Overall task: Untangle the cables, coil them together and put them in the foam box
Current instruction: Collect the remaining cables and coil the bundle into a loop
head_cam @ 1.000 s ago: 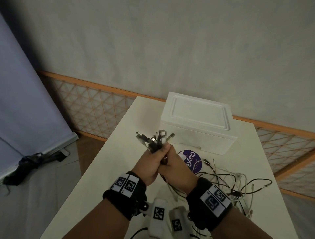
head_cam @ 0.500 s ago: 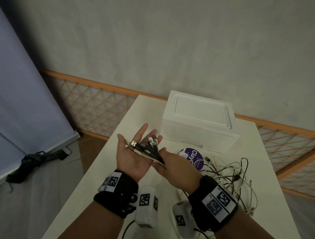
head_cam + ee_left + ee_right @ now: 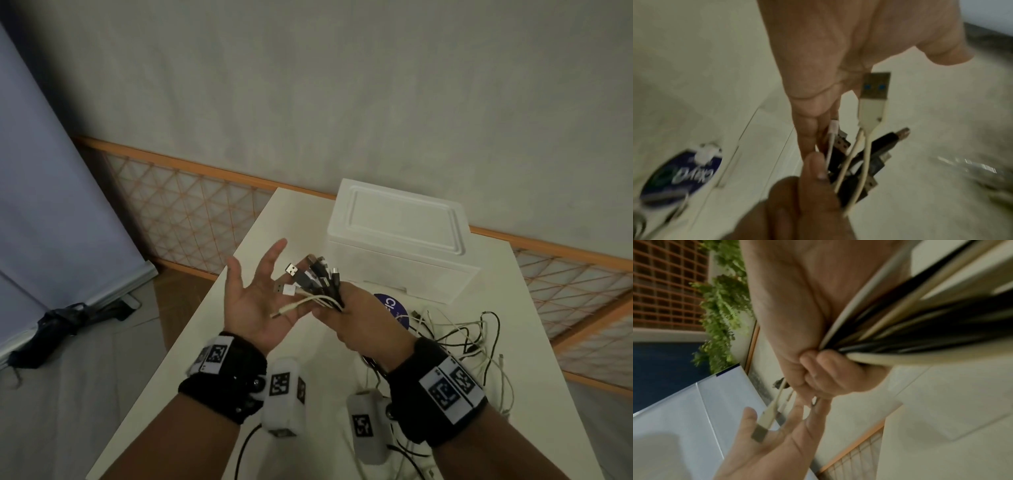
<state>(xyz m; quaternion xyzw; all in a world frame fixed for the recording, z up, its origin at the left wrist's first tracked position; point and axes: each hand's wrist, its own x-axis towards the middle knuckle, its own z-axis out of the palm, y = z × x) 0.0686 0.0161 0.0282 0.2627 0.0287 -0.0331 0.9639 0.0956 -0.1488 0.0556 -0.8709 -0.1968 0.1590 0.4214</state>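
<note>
My right hand (image 3: pixel 337 306) grips a bundle of black and white cables (image 3: pixel 313 279) just below their plugs, which fan out up and to the left. My left hand (image 3: pixel 257 274) is held palm up with fingers spread, and the plug ends lie over its fingers. In the left wrist view a white USB plug (image 3: pixel 875 91) hangs by the left palm. The right wrist view has the cable strands (image 3: pixel 910 324) running through the right fist. The loose lengths of cable (image 3: pixel 462 339) lie tangled on the table at right. Behind the hands stands the white foam box (image 3: pixel 400 240), lid on.
A white table (image 3: pixel 212 359) carries everything. A round blue labelled disc (image 3: pixel 394 308) lies before the box. An orange lattice rail (image 3: pixel 191 209) runs behind the table. Floor and a dark cloth heap (image 3: pixel 65 325) are to the left.
One second ago both hands clasped the bundle. The left hand has since let go and opened flat under the plugs, and both hands have risen a little.
</note>
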